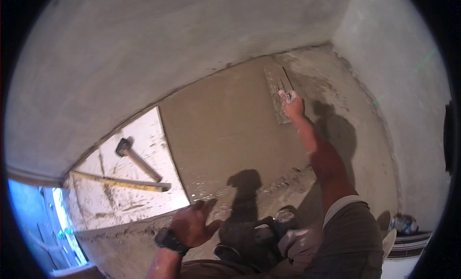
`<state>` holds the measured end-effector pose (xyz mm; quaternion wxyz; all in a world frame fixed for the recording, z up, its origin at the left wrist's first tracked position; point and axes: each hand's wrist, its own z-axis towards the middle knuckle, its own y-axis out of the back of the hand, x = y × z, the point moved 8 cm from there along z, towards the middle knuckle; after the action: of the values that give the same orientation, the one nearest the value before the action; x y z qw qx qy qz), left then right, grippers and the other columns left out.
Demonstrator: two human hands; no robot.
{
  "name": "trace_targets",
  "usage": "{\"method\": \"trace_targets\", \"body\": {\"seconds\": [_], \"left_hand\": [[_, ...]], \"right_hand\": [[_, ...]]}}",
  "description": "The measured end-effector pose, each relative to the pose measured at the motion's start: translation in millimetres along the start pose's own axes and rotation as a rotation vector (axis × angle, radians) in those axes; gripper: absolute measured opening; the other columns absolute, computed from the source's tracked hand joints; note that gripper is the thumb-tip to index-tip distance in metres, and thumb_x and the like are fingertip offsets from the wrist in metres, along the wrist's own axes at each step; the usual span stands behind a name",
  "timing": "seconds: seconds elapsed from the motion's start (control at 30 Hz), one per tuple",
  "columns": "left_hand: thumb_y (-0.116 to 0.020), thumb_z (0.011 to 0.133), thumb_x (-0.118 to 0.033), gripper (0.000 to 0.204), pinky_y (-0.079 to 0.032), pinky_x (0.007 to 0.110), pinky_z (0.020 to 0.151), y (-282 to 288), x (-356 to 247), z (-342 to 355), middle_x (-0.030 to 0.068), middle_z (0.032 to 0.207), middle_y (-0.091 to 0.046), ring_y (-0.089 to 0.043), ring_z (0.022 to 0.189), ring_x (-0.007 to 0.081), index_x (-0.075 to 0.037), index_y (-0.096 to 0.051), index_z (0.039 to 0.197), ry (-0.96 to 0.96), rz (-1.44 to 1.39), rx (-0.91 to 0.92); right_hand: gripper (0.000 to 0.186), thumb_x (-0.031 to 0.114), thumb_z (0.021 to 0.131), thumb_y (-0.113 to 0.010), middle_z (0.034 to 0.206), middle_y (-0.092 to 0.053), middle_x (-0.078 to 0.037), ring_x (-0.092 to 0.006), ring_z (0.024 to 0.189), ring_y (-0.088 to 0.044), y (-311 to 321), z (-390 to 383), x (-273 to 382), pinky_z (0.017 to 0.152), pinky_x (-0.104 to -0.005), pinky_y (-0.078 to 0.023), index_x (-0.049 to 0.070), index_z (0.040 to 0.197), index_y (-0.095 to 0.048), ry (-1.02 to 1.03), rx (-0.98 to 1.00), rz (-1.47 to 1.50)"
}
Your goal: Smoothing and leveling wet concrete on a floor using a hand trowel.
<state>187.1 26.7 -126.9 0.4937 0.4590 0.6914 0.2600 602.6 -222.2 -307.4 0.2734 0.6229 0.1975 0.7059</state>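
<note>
My right hand (293, 107) reaches far out to the right of centre, its fingers wrapped round the handle of a plastering trowel (275, 89). The trowel's long flat blade lies on a smoothed bed of wet grey-brown mortar (216, 125), near the back wall. Close to my body at the lower left is my left hand (191, 226), with a dark watch on the wrist. Its fingers are spread and it holds nothing. Just beyond it lies the corner of the white, mortar-smeared tiles (139, 130).
A mallet (143, 164) with a dark head and a yellow spirit level (120, 182) rest on the tiles. Plastered walls (168, 44) meet at the far right corner. Rough mortar (288, 178) lies before my shoes (285, 216). A bright opening (45, 226) is at left.
</note>
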Motion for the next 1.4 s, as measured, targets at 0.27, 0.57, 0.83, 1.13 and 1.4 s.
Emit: {"method": "trace_targets", "body": {"seconds": [0.27,0.57,0.83,1.13,1.4], "left_hand": [[-0.078,0.085,-0.035,0.063,-0.056,0.052,0.084,1.0,-17.0,-7.6,0.0248,0.11,-0.069,-0.068,0.099,0.0443,-0.005,-0.055,0.136,-0.091,-0.111,0.037],[-0.083,0.084,-0.03,0.064,-0.056,0.043,0.088,-15.1,-24.0,-12.7,0.0215,0.117,-0.069,-0.069,0.105,0.0321,-0.003,-0.057,0.136,0.047,-0.237,0.205],[-0.08,0.087,-0.035,0.064,-0.056,0.044,0.089,-15.0,-11.7,-7.4,0.022,0.115,-0.069,-0.07,0.103,0.0344,-0.001,-0.056,0.136,0.145,-0.137,0.118],[-0.066,0.095,-0.042,0.066,-0.048,0.048,0.104,-46.0,16.2,-29.0,0.0227,0.137,-0.06,-0.056,0.127,0.0403,-0.007,-0.048,0.147,0.338,0.075,0.19],[-0.075,0.087,-0.037,0.065,-0.053,0.05,0.092,-22.0,21.1,-16.4,0.0207,0.121,-0.066,-0.066,0.11,0.0396,-0.007,-0.052,0.14,0.376,0.052,0.216]], "right_hand": [[0.066,0.063,0.089,-0.067,0.101,-0.072,-0.024,-0.0436,0.097,-0.069,186.0,34.4,-150.6,0.085,-0.0478,-0.053,0.0,0.108,-0.071,0.055,-0.088,-0.247],[0.062,0.06,0.091,-0.066,0.075,-0.07,-0.021,-0.0342,0.071,-0.07,218.1,8.9,-226.2,0.066,-0.0419,-0.052,0.0,0.098,-0.075,0.106,-0.209,-0.398],[0.068,0.068,0.088,-0.066,0.063,-0.065,-0.015,-0.0292,0.059,-0.067,130.2,77.8,-196.8,0.058,-0.0447,-0.051,0.0,0.086,-0.069,-0.061,0.07,-0.086],[0.066,0.063,0.09,-0.067,0.068,-0.066,-0.008,-0.018,0.059,-0.06,64.7,147.3,-132.1,0.063,-0.0369,-0.051,0.003,0.117,-0.07,0.034,0.29,-0.172],[0.043,0.043,0.095,-0.071,0.059,-0.053,-0.006,-0.0143,0.058,-0.053,95.6,87.6,-139.0,0.055,-0.0331,-0.045,0.002,0.083,-0.065,0.061,0.364,0.073]]}}
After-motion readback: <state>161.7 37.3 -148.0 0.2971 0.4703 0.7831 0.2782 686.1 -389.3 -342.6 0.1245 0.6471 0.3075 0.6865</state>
